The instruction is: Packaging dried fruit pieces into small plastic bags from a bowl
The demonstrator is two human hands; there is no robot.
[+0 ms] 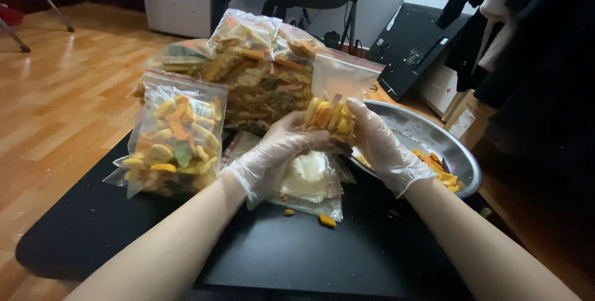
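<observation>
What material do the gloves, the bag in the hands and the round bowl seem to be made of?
Gloves on the left hand and right hand: thin clear plastic film, probably; skin shows through and it wrinkles.
Bag: clear soft plastic with a zip strip at the top; the chips show through.
Bowl: metal, likely steel; grey, shiny, with reflections on its rim.

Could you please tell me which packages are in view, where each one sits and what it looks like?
Held bag: clear, between both hands, part-filled with yellow-orange chips.
Filled bag: left, upright on the black mat, mixed colours.
Bag pile: behind, clear.
Empty bags: flat below the hands.
Cardboard box: right, brown.
</observation>
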